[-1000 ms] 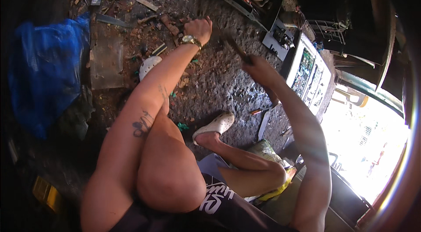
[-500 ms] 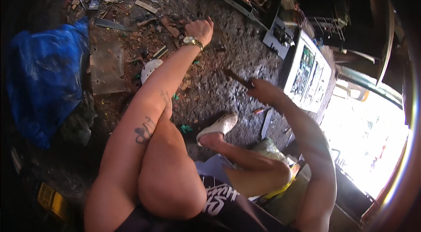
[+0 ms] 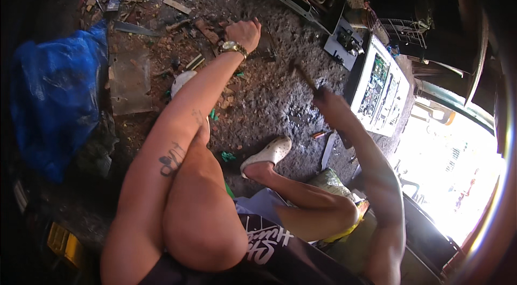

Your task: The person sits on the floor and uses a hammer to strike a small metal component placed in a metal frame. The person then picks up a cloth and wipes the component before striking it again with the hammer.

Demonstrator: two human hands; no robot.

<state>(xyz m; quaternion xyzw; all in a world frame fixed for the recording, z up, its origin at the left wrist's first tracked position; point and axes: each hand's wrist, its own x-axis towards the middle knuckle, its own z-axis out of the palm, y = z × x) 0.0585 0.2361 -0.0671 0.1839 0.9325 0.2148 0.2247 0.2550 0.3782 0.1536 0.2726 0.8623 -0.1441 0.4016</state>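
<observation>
My left hand [image 3: 243, 35], with a wristwatch [image 3: 230, 47] above it, is closed low over the dirt floor. Whatever its fingers hold is hidden beneath them. A dark flat piece [image 3: 265, 49] lies beside it on the ground. My right hand [image 3: 330, 108] is wrapped round the handle of a hammer [image 3: 306, 77], its dark head tilted up and away, to the right of my left hand and apart from it. Slight motion blur softens the hammer head.
An open toolbox [image 3: 293, 2] with several tools stands at the far right. Nearer is an opened appliance with a green circuit board [image 3: 380, 69]. Blue plastic sheeting [image 3: 56, 104] and a flat brown board [image 3: 131, 83] lie left. Wood scraps [image 3: 176, 6] litter the ground.
My right hand has shifted slightly right, and the hammer has swung to a steeper angle, its head farther up and right. My left hand has stayed nearly in place.
</observation>
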